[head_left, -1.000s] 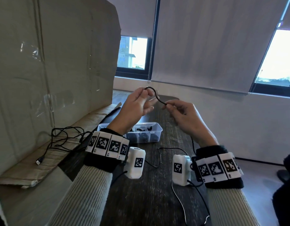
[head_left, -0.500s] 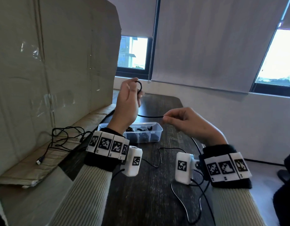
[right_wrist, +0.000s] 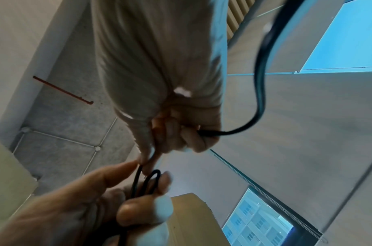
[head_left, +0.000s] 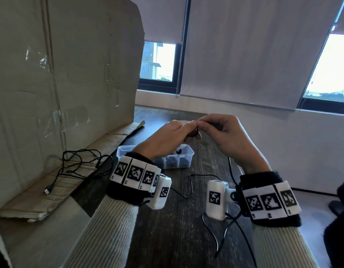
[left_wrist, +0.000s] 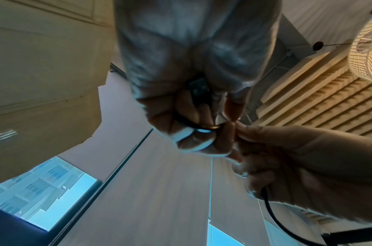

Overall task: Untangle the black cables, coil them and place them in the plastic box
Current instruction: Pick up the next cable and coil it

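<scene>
While raised, both hands (head_left: 198, 130) pinch black cable (right_wrist: 258, 93).

Box (head_left: 183, 154) contents partly hidden behind left wrist, cable (right_wrist: 259, 86) runs off right-wrist frame top, both hands motion-blurred in wrist views.
</scene>
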`<move>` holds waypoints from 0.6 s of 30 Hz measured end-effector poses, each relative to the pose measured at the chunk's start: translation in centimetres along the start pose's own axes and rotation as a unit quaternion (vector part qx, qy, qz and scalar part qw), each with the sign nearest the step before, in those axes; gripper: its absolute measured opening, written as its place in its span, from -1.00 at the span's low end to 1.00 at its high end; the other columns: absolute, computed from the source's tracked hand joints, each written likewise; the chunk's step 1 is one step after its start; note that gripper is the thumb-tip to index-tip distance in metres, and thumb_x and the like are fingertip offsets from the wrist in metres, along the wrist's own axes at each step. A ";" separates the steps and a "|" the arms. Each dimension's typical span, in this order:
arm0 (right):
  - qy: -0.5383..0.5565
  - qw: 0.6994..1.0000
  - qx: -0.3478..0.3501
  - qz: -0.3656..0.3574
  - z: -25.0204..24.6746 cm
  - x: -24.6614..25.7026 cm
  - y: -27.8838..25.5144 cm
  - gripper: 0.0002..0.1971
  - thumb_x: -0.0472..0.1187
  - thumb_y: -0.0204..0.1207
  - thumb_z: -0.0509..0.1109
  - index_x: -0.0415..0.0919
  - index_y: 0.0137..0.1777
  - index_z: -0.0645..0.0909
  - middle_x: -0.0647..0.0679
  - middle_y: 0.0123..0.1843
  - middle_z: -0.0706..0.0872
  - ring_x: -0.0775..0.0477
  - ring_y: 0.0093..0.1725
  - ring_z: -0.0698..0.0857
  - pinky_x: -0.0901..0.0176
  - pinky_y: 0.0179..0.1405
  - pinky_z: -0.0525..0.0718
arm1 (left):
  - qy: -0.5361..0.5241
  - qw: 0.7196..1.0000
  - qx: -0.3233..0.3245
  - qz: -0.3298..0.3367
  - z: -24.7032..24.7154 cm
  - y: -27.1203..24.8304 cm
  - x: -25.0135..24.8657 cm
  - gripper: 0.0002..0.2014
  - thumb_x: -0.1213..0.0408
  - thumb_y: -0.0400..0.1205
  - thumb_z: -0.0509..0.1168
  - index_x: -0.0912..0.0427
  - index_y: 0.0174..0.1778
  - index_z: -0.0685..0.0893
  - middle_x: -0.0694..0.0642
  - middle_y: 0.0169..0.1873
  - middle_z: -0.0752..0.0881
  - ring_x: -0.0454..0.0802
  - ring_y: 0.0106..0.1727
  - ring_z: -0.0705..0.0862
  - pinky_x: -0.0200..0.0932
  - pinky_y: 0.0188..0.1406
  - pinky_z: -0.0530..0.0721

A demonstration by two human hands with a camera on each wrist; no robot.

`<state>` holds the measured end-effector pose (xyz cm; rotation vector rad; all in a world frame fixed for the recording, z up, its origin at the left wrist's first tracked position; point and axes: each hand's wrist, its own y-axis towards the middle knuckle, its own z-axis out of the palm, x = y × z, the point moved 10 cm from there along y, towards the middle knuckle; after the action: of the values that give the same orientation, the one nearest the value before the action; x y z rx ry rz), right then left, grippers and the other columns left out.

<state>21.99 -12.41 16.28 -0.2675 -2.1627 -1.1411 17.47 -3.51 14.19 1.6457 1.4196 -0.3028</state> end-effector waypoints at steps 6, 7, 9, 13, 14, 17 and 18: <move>0.033 0.996 -0.052 0.060 -1.3 -2.3 0.1 -0.92 -0.31 0.62 0.36 -0.16 0.03 0.53 -0.03 -0.37 0.55 0.12 -0.44 0.48 0.14 -0.36 0.45 | -0.047 0.998 0.005 0.029 -0.4 0.2 0.2 -0.66 0.26 0.78 0.03 0.19 -0.19 0.66 -0.25 -0.53 0.60 -0.41 -0.45 0.54 -0.55 -0.33 0.44; 0.027 0.997 -0.049 0.056 -1.4 -2.3 0.1 -0.92 -0.32 0.62 0.35 -0.12 -0.02 0.54 -0.04 -0.37 0.54 0.12 -0.42 0.46 0.10 -0.34 0.44 | -0.070 0.997 -0.030 0.029 -1.2 0.4 0.5 -0.65 0.26 0.78 0.02 0.17 -0.21 0.64 -0.23 -0.53 0.58 -0.39 -0.42 0.55 -0.47 -0.26 0.52; 0.021 0.998 -0.043 0.050 -1.3 -2.4 0.2 -0.89 -0.32 0.65 0.32 -0.09 -0.03 0.60 -0.04 -0.36 0.55 0.12 -0.43 0.42 0.10 -0.34 0.42 | -0.175 0.979 -0.105 0.004 -2.7 0.5 1.6 -0.65 0.23 0.79 -0.01 0.16 -0.22 0.58 -0.17 -0.46 0.63 -0.27 -0.29 0.66 -0.16 -0.09 0.74; 0.045 0.997 0.004 0.062 0.7 -3.0 0.2 -0.74 -0.36 0.69 0.25 -0.13 0.23 0.69 0.26 -0.48 0.59 0.09 -0.47 0.34 0.25 -0.43 0.41 | -0.330 0.923 -0.200 -0.004 -4.2 0.6 2.7 -0.70 0.22 0.81 -0.06 0.18 -0.13 0.50 0.15 0.13 0.74 0.00 0.18 0.75 0.13 0.15 0.72; 0.044 0.996 0.019 0.076 1.5 -3.4 0.2 -0.70 -0.36 0.69 0.24 -0.08 0.29 0.67 0.26 -0.51 0.56 0.12 -0.50 0.36 0.28 -0.45 0.45 | -0.360 0.909 -0.212 0.001 -4.4 0.5 2.7 -0.70 0.21 0.81 -0.08 0.18 -0.12 0.48 0.19 0.18 0.73 0.05 0.18 0.75 0.13 0.16 0.72; 0.056 0.987 0.068 0.138 4.0 -5.0 -0.3 -0.63 -0.34 0.71 0.21 0.01 0.41 0.59 0.16 -0.51 0.40 0.18 -0.55 0.35 0.32 -0.49 0.41 | -0.468 0.856 -0.221 0.010 -5.0 0.6 3.1 -0.69 0.18 0.82 -0.13 0.15 -0.13 0.43 0.21 0.02 0.79 0.15 0.03 0.81 0.10 0.11 0.73; 0.054 0.983 0.087 0.151 4.7 -5.2 -0.5 -0.63 -0.33 0.71 0.20 -0.01 0.42 0.58 0.11 -0.49 0.37 0.15 -0.53 0.33 0.32 -0.50 0.36 | -0.483 0.847 -0.222 0.010 -5.1 0.6 3.3 -0.69 0.17 0.82 -0.13 0.13 -0.14 0.43 0.16 -0.08 0.80 0.16 0.00 0.81 0.15 0.12 0.70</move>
<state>23.55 -8.36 10.72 -0.4288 -2.0270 -0.7746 17.17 2.53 15.07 0.8760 0.6145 -0.6268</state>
